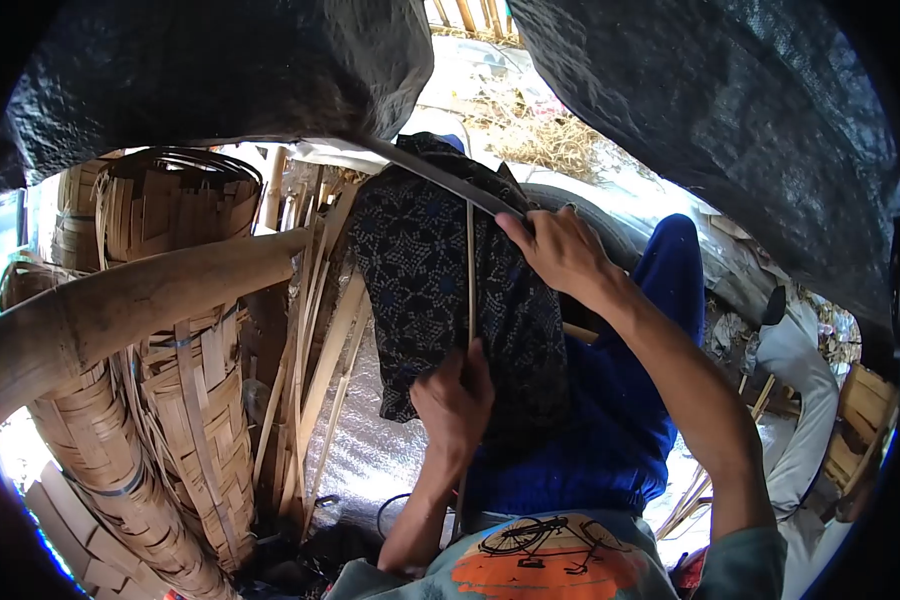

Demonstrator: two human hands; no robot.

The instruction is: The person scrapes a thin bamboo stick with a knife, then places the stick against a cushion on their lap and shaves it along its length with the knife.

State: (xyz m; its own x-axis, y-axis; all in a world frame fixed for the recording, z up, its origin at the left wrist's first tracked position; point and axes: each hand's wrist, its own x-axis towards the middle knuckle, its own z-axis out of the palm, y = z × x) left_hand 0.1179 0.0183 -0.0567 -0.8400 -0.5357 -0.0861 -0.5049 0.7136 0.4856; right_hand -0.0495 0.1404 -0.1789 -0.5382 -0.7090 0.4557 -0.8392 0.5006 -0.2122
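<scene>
A dark patterned cloth lies over my lap and blue trousers. My left hand is closed around the lower part of a thin bamboo strip, which stands out upward across the cloth. A long flat metal blade slants from the upper left down to my right hand, whose fingers are wrapped round its end. The blade crosses the strip near its upper part. The handle is mostly hidden in my right hand.
Woven bamboo baskets stand at the left, with a thick bamboo pole in front. Bamboo strips lean beside the cloth. Dark sheeting hangs overhead. Another person's pale-clothed leg shows at the right.
</scene>
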